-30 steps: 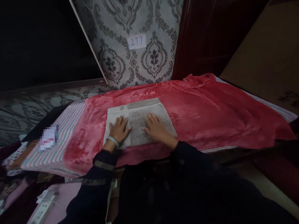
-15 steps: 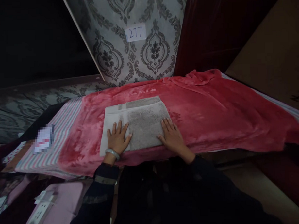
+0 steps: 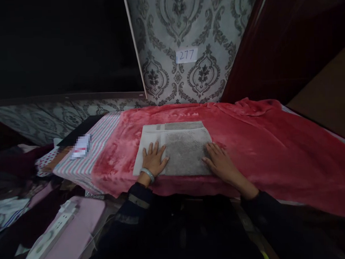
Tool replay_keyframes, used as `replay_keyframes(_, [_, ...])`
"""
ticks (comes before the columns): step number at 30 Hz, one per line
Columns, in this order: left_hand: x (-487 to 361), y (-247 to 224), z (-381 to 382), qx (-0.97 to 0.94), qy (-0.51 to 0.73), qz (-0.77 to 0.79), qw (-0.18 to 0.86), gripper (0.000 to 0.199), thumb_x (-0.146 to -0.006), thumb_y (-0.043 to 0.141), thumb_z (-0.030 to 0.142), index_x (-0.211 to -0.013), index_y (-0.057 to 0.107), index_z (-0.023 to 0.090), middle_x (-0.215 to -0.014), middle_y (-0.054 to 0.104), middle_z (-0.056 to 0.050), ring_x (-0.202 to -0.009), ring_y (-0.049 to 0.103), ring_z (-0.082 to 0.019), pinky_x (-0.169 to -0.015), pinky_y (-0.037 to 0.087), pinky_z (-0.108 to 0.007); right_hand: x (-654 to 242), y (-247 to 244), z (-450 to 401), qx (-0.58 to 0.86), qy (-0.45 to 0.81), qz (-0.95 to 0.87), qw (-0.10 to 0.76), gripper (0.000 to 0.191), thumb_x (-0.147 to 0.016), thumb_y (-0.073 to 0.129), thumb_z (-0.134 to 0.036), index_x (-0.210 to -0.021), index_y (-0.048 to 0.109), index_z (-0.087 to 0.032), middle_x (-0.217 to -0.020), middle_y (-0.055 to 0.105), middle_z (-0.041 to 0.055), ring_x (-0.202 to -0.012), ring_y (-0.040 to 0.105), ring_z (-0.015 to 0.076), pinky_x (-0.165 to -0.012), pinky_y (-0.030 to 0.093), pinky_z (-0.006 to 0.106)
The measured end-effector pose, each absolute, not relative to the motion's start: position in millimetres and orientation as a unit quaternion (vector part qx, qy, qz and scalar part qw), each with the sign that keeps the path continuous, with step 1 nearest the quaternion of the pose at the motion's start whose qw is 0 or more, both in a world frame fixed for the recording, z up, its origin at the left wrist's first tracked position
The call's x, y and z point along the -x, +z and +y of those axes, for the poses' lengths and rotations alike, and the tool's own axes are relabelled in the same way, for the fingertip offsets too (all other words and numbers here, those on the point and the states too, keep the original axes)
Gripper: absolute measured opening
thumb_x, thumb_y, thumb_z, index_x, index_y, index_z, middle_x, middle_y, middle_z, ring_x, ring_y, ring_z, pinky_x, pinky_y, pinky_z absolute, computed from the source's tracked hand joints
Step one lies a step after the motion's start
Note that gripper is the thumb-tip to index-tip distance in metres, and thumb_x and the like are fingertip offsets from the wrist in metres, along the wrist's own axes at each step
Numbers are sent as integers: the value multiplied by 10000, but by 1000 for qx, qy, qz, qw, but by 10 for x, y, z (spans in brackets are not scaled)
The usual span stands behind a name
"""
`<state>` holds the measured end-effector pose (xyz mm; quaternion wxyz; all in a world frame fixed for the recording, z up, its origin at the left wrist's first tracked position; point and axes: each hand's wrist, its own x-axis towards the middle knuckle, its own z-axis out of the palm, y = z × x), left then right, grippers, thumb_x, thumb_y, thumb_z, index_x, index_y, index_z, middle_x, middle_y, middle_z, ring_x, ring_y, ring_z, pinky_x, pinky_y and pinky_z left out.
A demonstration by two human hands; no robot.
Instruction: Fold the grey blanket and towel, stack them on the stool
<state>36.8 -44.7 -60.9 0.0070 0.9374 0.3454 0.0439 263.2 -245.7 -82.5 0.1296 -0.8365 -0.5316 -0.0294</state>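
Observation:
A folded grey towel (image 3: 187, 149) with a pale band on its left side lies flat on the red plush blanket (image 3: 263, 145). My left hand (image 3: 154, 159), with a bracelet at the wrist, rests with fingers spread on the pale band near the towel's front left. At the towel's right edge, my right hand (image 3: 220, 162) lies flat, its fingers stretched out and slightly apart. Neither hand grips anything. The towel's upper layer stops a little short of its back edge, where a lower layer shows.
A striped cloth (image 3: 100, 137) and a blurred-out packet (image 3: 81, 146) are at the left. A large black screen (image 3: 62, 46) stands behind. At lower left, a power strip (image 3: 53, 233) lies on a pink surface (image 3: 89, 211). Patterned wallpaper carries a "277" paper (image 3: 186, 55).
The whole view has shifted, so the towel, blanket and hands appear further right. Both hands remain flat on the towel, with no clear change in its shape.

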Motion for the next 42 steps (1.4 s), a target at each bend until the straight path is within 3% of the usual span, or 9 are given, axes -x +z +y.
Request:
replay_keyframes(7, [-356, -625, -454, -935, 53, 351, 8, 698, -982, 429, 545, -1594, 343, 221, -1683, 244, -113, -1551, 203, -377, -1213, 211, -660, -2392, -337, -1490, 773, 10, -627, 99, 689, -1019, 365, -489, -1582, 352, -90, -1649, 251, 178, -1536, 219, 307, -1222, 251, 514])
replay_keyframes(13, [-353, -611, -481, -933, 47, 356, 7, 685, -981, 426, 542, -1581, 369, 216, -1681, 252, -106, -1549, 217, -367, -1218, 212, -652, -2215, -458, -949, 744, -15, -664, 74, 653, -1030, 374, -427, -1579, 344, -73, -1640, 268, 182, -1536, 221, 299, -1222, 231, 541])
replay_keyframes(21, [-298, -463, -347, -937, -10, 336, 94, 713, -950, 492, 548, -1579, 366, 236, -1693, 213, -113, -1561, 166, -375, -1218, 192, -655, -2249, -752, -953, 734, -38, -671, 96, 669, -1050, 293, -493, -1600, 316, -115, -1647, 269, 150, -1541, 206, 284, -1228, 215, 542])
replay_keyframes(25, [-441, -240, 20, -935, -30, 316, 157, 610, -1005, 387, 414, -1574, 353, 197, -1659, 314, -134, -1543, 270, -276, -1224, 278, -533, -2252, -747, -934, 733, -34, -672, 101, 670, -1049, 292, -500, -1597, 327, -115, -1646, 268, 155, -1541, 208, 285, -1230, 213, 533])
replay_keyframes(33, [-881, -476, 325, -922, 36, 383, 43, 626, -1019, 334, 423, -1596, 315, 179, -1691, 214, -134, -1575, 147, -303, -1244, 107, -633, -2252, -737, -933, 733, -28, -673, 95, 669, -1054, 279, -512, -1604, 313, -133, -1655, 264, 120, -1545, 194, 265, -1237, 196, 512])
replay_keyframes(42, [-843, -554, 343, -920, 39, 388, 32, 635, -1017, 323, 455, -1600, 322, 203, -1689, 230, -118, -1570, 177, -294, -1255, 121, -595, -2925, -754, -1187, 865, -47, -495, 67, 675, -1047, 326, -485, -1580, 343, -71, -1641, 289, 168, -1531, 228, 298, -1218, 237, 491])
